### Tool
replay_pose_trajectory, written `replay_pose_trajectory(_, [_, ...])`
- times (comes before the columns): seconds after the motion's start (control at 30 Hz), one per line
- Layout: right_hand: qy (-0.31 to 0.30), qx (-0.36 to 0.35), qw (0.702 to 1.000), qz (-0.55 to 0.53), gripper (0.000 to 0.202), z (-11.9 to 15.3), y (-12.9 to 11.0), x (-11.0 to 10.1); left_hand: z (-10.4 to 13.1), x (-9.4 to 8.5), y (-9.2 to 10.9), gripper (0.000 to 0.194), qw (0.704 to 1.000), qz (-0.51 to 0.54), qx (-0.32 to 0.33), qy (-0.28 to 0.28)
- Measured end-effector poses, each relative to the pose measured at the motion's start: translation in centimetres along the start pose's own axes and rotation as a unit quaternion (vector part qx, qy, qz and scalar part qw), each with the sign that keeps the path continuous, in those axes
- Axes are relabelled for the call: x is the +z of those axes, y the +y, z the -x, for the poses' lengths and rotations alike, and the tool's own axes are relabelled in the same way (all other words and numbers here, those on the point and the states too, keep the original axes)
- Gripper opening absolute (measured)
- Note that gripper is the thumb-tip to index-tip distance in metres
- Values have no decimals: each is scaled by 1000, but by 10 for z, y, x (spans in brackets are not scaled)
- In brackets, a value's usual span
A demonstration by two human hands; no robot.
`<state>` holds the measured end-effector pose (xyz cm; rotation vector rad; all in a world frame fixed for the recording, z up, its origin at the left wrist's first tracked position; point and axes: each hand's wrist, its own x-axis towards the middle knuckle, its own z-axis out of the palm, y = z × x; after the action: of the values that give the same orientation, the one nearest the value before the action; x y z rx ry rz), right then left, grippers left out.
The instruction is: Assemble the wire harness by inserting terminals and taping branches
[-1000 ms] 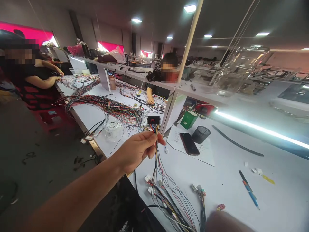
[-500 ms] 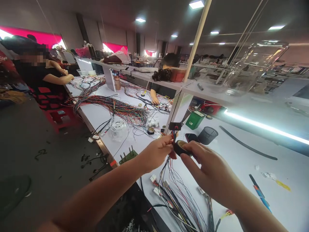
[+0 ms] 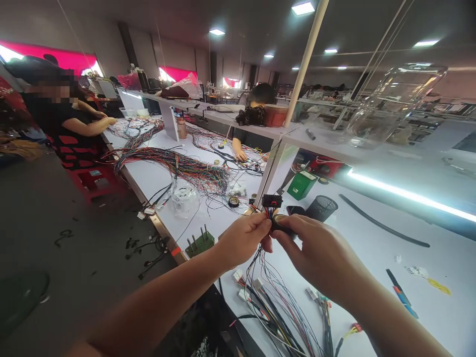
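My left hand (image 3: 247, 237) pinches a bundle of thin wires just below a black connector (image 3: 272, 201), which points upward. Below that grip the loose wires (image 3: 266, 277) hang down to the white table. A roll of black tape (image 3: 283, 225) is held between the thumb and fingers of my right hand (image 3: 316, 243), close against the wires and my left fingertips. White connectors (image 3: 244, 295) on wire ends lie on the table under my hands.
A green block with metal pins (image 3: 200, 243) stands at the table's left edge. Ahead are a mesh cup (image 3: 322, 207), a green box (image 3: 302, 184) and a large wire bundle (image 3: 174, 166). A person sits across; another is at left.
The connector has dropped slightly and tilted. My right hand and the tape roll have turned a little and moved closer to my left fingers.
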<state>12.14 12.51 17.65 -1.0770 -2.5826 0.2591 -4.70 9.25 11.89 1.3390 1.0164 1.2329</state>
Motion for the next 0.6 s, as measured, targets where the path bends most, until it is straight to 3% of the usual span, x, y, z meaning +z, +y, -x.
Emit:
replay_pose_trajectory(0.2, [-8, 34, 994, -101, 15, -19, 16, 9, 6, 4, -4, 35, 999, -8, 2, 52])
replay_pose_trajectory(0.27, [-5, 52, 980, -194, 18, -29, 20, 15, 8, 5, -3, 34, 998, 37, -1, 59])
replay_pose_trajectory(0.33, [45, 81, 961, -260, 29, -37, 17, 22, 11, 4, -2, 28, 991, 110, 7, 80])
replay_pose_trajectory(0.43, [113, 69, 955, -264, 23, -45, -3, 31, 18, -1, -1, 26, 967, 215, 37, 132])
replay_pose_trajectory(0.5, [95, 6, 965, -243, 15, -47, -22, 37, 24, -7, -1, 28, 952, 253, 56, 164])
replay_pose_trajectory(0.6, [65, -51, 977, -195, 21, -48, -48, 49, 39, -17, -2, 26, 937, 285, 56, 196])
